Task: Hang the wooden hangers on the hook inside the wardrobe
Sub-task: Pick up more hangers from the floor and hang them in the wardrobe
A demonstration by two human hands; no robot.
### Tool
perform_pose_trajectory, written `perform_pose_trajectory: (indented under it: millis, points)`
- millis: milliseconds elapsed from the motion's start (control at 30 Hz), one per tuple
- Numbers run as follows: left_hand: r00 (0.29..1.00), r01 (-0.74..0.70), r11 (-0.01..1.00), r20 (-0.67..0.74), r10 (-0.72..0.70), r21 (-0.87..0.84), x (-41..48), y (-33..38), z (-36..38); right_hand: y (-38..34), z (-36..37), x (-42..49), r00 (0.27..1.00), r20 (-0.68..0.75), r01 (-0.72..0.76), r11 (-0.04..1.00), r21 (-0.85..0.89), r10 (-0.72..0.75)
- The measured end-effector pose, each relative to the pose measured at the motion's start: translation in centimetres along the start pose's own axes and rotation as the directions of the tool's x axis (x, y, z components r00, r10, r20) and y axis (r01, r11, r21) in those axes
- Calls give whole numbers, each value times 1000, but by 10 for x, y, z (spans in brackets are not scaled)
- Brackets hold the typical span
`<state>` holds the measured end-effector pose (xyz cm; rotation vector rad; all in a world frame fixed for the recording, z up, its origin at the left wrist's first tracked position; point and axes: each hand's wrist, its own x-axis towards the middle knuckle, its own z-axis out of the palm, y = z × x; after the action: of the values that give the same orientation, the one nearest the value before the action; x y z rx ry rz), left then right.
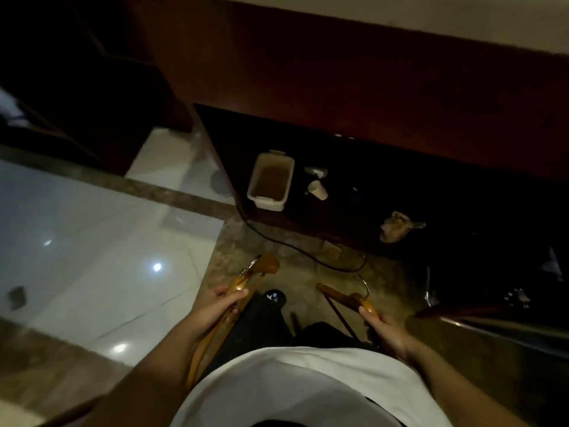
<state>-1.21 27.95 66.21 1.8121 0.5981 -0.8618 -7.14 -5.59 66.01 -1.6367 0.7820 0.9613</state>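
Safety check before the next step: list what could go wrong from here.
1. The black cable loops across the floor just ahead of the shoe; a trip seems possible.
2. The left hand grips a bundle of hangers and the right hand a single hanger, so neither is free to catch a slip.

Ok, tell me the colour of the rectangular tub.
The tub is off-white, its inside looking brownish; the head view, the only one, shows it.

Glossy white tile floor with lamp glare, speckled brown stone border, dark reddish wooden cabinet, possibly the wardrobe; dim.
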Motion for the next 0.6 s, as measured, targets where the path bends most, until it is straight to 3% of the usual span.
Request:
perform_pose_trajectory:
  millis: [167, 433, 600]
  points:
    - [991, 59, 979, -105, -81, -194, -44, -50, 11, -4, -8, -1, 999, 39, 38, 990, -135, -33]
    - [925, 113, 930, -304, -227, -350, -106, -128, 41, -13, 6, -4, 990, 134, 10, 934, -356, 40]
    - [892, 120, 840, -313, -325, -530, -141, -160, 57, -26, 32, -2, 986, 154, 24, 860, -510, 64]
